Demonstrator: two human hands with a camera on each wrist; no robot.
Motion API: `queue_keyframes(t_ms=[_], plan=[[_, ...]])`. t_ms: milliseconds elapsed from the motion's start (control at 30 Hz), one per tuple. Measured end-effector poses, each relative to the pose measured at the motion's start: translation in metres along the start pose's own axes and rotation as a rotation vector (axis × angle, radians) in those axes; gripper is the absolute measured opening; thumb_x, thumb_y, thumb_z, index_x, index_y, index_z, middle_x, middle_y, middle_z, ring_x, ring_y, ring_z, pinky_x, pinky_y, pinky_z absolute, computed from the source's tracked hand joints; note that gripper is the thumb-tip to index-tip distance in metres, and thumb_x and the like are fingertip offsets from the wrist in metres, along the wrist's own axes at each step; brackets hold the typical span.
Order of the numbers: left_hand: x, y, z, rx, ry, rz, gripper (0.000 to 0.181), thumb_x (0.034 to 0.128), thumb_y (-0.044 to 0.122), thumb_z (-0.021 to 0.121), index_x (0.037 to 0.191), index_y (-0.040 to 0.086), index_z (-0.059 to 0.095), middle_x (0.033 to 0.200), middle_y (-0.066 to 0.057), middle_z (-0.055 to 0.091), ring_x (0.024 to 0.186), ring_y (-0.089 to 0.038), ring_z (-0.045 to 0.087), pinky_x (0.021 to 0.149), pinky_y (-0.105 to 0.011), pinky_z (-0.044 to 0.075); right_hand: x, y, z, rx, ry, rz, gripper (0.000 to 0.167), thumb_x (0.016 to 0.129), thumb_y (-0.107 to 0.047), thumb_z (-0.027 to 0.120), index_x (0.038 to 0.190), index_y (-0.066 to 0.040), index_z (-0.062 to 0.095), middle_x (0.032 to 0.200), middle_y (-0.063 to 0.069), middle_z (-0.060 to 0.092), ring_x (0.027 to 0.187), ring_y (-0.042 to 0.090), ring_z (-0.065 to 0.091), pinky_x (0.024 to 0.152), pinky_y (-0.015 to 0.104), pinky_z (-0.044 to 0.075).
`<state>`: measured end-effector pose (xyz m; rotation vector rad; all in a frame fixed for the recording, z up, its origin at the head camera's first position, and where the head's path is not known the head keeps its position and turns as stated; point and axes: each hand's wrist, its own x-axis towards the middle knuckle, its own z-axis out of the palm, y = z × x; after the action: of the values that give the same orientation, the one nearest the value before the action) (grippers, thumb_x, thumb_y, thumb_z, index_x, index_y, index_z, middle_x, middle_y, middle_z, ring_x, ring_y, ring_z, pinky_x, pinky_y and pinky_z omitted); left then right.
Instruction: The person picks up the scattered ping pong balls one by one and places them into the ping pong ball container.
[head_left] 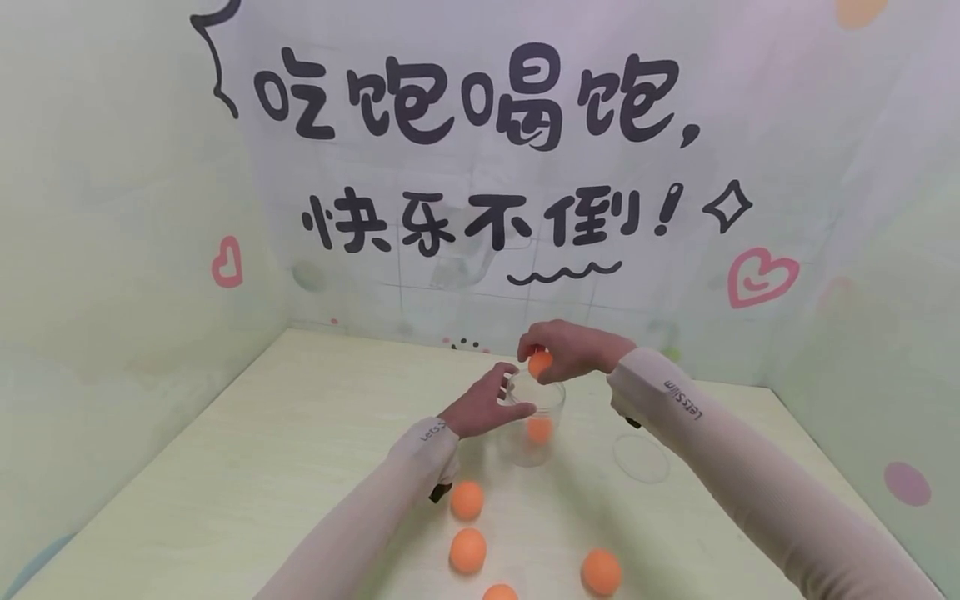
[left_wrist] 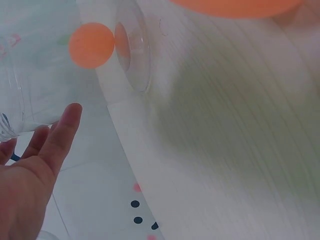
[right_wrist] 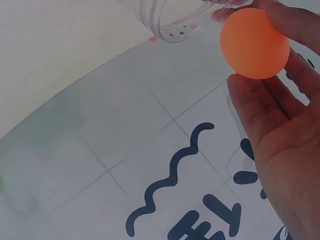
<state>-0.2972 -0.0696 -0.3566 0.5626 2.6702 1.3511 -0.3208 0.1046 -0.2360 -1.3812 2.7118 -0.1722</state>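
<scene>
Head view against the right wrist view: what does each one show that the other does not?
Only the head view: an orange ball inside the clear jar, four loose balls on the table, a clear round item lying to the right of the jar, and both sleeves.

Only the right wrist view: the palm side of the right hand, and most of the held ball, which the fingers partly cover in the head view.

Both: the right hand holding that ball, the jar's rim, part of the table, and the wavy black line.
</scene>
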Motion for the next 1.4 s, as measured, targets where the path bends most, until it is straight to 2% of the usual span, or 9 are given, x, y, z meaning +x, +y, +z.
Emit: queue_keyframes(t_ms=[200,433,633,867,1033,1400], plan=[[0.001,0.001,0.0,0.013,0.004,-0.011,0.068,0.0862,0.043,0.066,0.138,0.011,0.035,0.131,-0.014,0.051,0.116,-0.025,0.053,0.094,-0.042,0.047,-0.002,-0.001,-0.002,-0.004,0.006,0.0,0.025,0.076,-0.002,0.065,0.1,-0.007,0.066,0.095,0.004,0.062,0.085,0.018,0.054,0.081,0.032,0.047],[0.0,0.001,0.0,0.008,0.0,-0.008,0.07,0.0866,0.041,0.066,0.14,0.009,0.033,0.13,-0.015,0.051,0.116,-0.025,0.052,0.093,-0.042,0.046,-0.006,-0.002,-0.002,0.009,-0.011,0.031,0.028,0.078,-0.004,0.071,0.105,-0.008,0.065,0.103,0.005,0.063,0.097,0.024,0.056,0.088,0.037,0.047],[0.0,0.0,0.001,0.002,0.0,0.016,0.072,0.0866,0.04,0.066,0.14,0.007,0.033,0.13,-0.017,0.051,0.115,-0.026,0.05,0.092,-0.042,0.046,-0.01,0.0,0.0,0.008,-0.009,0.026,0.028,0.078,-0.004,0.071,0.106,-0.007,0.065,0.103,0.006,0.063,0.097,0.026,0.056,0.088,0.037,0.048],[0.001,-0.001,0.001,-0.017,0.006,-0.016,0.068,0.0866,0.041,0.065,0.139,0.011,0.034,0.131,-0.013,0.05,0.117,-0.026,0.052,0.092,-0.042,0.047,-0.015,0.004,0.003,0.015,0.007,0.007,0.026,0.078,-0.004,0.072,0.103,-0.007,0.065,0.101,0.004,0.064,0.093,0.022,0.057,0.086,0.036,0.048],[0.0,-0.001,0.001,-0.018,0.006,-0.011,0.068,0.0869,0.04,0.065,0.139,0.011,0.034,0.132,-0.016,0.049,0.118,-0.027,0.051,0.093,-0.043,0.046,-0.02,0.007,0.007,0.049,0.007,0.016,0.026,0.078,-0.003,0.071,0.104,-0.006,0.065,0.103,0.005,0.064,0.096,0.028,0.058,0.087,0.037,0.048],[-0.001,0.002,0.001,-0.004,0.011,-0.012,0.065,0.0879,0.037,0.065,0.138,0.009,0.035,0.131,-0.017,0.05,0.116,-0.027,0.052,0.092,-0.044,0.047,-0.029,0.007,0.006,0.061,0.019,0.003,0.027,0.078,-0.003,0.07,0.104,-0.007,0.065,0.104,0.005,0.064,0.096,0.028,0.059,0.087,0.038,0.049]])
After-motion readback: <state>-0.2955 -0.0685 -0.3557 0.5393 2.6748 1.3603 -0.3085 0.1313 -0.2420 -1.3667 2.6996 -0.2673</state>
